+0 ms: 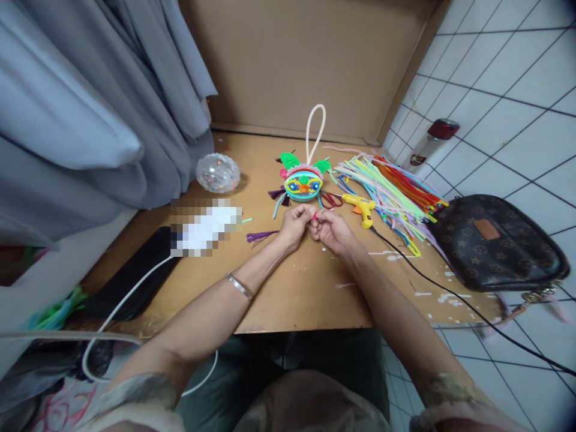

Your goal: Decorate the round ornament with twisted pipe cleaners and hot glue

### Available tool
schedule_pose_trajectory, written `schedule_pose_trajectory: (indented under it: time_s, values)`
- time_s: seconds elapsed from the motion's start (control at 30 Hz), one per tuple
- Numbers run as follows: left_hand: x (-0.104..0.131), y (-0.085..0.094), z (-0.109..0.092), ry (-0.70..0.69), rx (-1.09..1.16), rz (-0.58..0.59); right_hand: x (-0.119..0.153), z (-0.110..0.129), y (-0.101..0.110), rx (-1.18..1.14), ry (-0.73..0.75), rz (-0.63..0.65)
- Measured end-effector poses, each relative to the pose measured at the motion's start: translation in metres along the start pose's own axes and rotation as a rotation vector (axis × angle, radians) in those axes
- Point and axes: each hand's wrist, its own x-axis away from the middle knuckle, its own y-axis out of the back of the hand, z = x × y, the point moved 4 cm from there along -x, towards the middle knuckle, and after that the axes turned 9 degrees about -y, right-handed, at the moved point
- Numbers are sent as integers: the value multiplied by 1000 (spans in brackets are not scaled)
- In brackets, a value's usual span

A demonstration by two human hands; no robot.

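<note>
My left hand (297, 223) and my right hand (330, 231) meet near the middle of the wooden table, fingertips together. Between them shows a small pink-red piece (314, 215), pinched by the fingers of both hands. Just beyond stands a colourful animal-face craft (303, 185) with green ears, blue eyes, dark tassels and a white loop (316, 129) rising above it. Red-handled scissors (332, 200) lie beside the craft, partly hidden. A yellow glue gun (363, 208) rests right of my hands. Left of them is a purple tassel (261, 236).
Colourful pipe cleaners (389, 186) are heaped at the right, near a brown patterned bag (499, 243) and a red-capped bottle (429, 144). A clear ball (218, 173) and a black object (130, 276) lie left. The glue gun's black cord (423, 273) crosses the right side.
</note>
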Motion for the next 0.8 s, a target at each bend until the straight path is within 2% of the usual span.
schedule_pose_trajectory:
  time_s: [0.4, 0.6, 0.8]
  values:
    - [1, -1, -1, 19, -35, -50, 1, 1, -2, -6, 7, -16]
    - [1, -2, -5, 10, -45, -26, 2, 0, -3, -107, -86, -26]
    - [1, -2, -5, 16, -40, -38, 2, 0, -4, -103, -93, -49]
